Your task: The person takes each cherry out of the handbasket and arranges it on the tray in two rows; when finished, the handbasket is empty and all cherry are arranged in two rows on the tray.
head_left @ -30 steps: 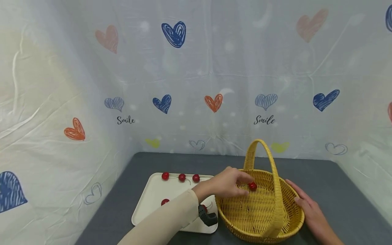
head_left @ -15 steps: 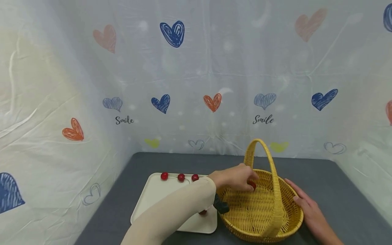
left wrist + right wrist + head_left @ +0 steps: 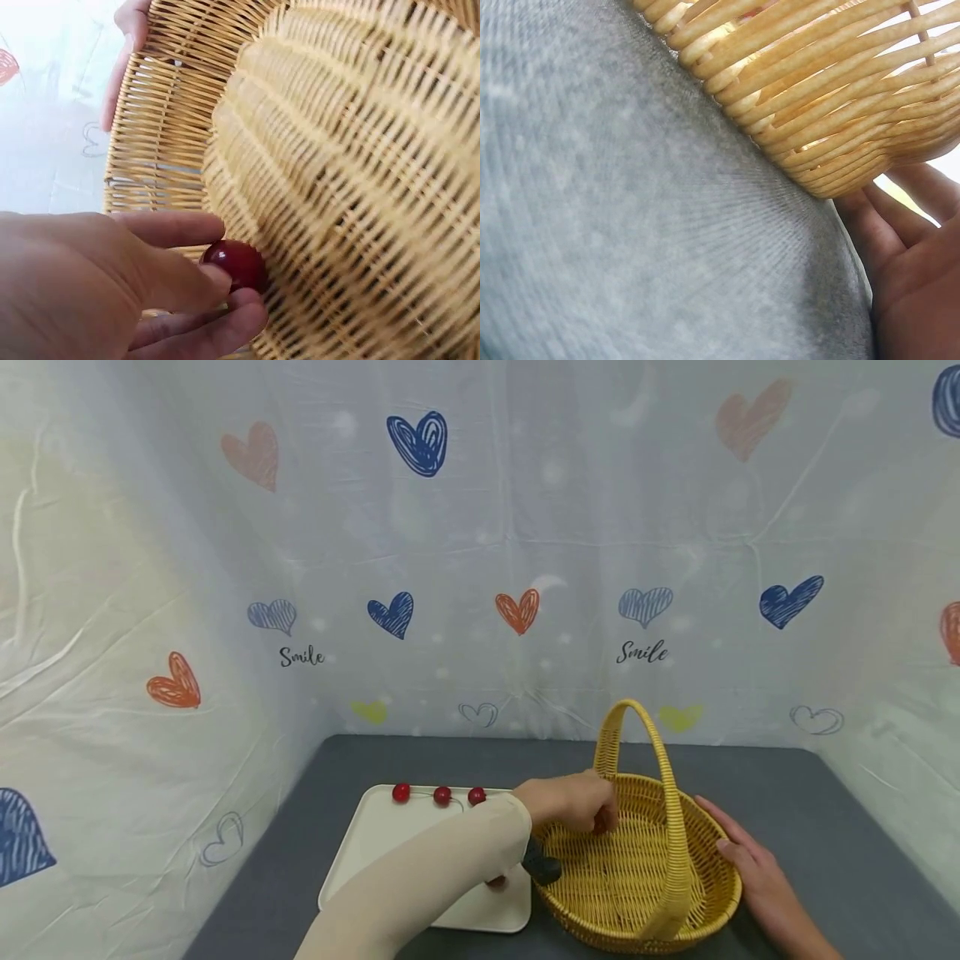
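Inside the yellow wicker basket (image 3: 615,877), my left hand (image 3: 573,802) pinches a dark red cherry (image 3: 241,262) between thumb and fingers, low against the woven wall. The head view hides that cherry behind the hand. On the basket's right side my right hand (image 3: 761,877) holds the rim, thumb over the edge and fingers along the outside. The right wrist view shows its fingers (image 3: 900,217) against the outer weave. Left of the basket lies a cream tray (image 3: 360,843) with cherries (image 3: 442,796) along its far edge; the left sleeve covers part of it.
The basket's tall arched handle (image 3: 671,810) rises just right of the left hand. A dark strap piece (image 3: 542,864) hangs at the left wrist, over the basket's left rim. Behind the grey table (image 3: 450,760) hangs a curtain (image 3: 450,527) printed with hearts.
My left hand reached further into the basket, closed its fingers on the cherry there and drew slightly back and down. My right hand has kept its place on the rim.
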The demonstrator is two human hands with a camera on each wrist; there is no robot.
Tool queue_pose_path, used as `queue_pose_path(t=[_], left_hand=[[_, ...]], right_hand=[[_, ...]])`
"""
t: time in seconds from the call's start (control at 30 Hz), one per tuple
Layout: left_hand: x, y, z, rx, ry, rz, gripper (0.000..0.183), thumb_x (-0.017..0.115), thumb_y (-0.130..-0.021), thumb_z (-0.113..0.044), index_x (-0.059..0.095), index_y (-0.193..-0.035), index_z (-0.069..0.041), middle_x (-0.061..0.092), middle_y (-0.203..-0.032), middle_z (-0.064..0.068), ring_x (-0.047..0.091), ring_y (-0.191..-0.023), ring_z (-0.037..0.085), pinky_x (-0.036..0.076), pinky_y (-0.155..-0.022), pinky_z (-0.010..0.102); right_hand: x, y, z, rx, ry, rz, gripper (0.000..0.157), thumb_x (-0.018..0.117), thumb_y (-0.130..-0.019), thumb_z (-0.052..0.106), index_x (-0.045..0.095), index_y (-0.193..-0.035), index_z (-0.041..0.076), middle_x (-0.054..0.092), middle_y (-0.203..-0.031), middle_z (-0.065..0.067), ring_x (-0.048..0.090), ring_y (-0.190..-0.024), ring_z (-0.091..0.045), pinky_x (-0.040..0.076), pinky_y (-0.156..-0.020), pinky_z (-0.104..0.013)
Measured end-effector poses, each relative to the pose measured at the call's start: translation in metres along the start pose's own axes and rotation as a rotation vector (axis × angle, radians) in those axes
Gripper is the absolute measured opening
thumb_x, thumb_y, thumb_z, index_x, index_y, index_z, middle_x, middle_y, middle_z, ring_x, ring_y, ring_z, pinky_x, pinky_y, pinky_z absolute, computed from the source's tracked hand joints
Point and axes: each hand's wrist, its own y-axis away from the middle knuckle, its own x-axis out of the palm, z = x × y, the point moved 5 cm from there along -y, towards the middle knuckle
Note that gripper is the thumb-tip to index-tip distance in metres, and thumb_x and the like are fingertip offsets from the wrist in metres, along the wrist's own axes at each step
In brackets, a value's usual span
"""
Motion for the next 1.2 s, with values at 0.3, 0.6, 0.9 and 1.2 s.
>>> queue_pose_path(t=[0.3, 0.6, 0.9, 1.2], left_hand=[[0.004, 0.013, 0.003, 0.028, 0.065, 0.033, 0.035, 0.069, -0.103, 0.003, 0.087, -0.118, -0.024, 0.083, -0.11, -0.012, 0.074, -0.097, -0.001, 0.058, -0.076, 0.013], [0.01, 0.018, 0.005, 0.066, 0.032, 0.038, 0.016, 0.074, -0.107, -0.034, 0.088, -0.113, -0.028, 0.081, -0.108, -0.018, 0.069, -0.089, -0.006, 0.054, -0.077, 0.013], [0.014, 0.026, 0.009, 0.061, 0.048, -0.023, 0.023, 0.084, -0.1, -0.023, 0.084, -0.123, -0.021, 0.081, -0.112, -0.01, 0.071, -0.097, -0.002, 0.056, -0.082, 0.013], [0.014, 0.034, 0.011, 0.141, 0.189, -0.11, 0.022, 0.084, -0.098, -0.016, 0.084, -0.121, -0.017, 0.082, -0.109, -0.01, 0.07, -0.092, -0.007, 0.055, -0.087, 0.011]], right_hand=[[-0.001, 0.0, 0.0, -0.017, -0.024, 0.007, 0.054, 0.033, -0.122, 0.032, 0.029, -0.175, 0.021, 0.035, -0.16, 0.028, 0.039, -0.129, 0.029, 0.047, -0.094, -0.004], [-0.002, 0.0, -0.002, -0.014, -0.02, 0.006, 0.054, 0.033, -0.122, 0.033, 0.029, -0.175, 0.021, 0.036, -0.158, 0.031, 0.038, -0.129, 0.03, 0.046, -0.093, -0.003], [0.0, -0.002, -0.001, -0.007, -0.032, 0.018, 0.055, 0.033, -0.122, 0.034, 0.028, -0.176, 0.021, 0.034, -0.16, 0.029, 0.038, -0.129, 0.03, 0.048, -0.093, -0.005], [0.001, -0.001, -0.002, 0.006, -0.025, 0.024, 0.055, 0.032, -0.122, 0.035, 0.027, -0.176, 0.022, 0.034, -0.161, 0.026, 0.037, -0.128, 0.03, 0.05, -0.093, -0.007]])
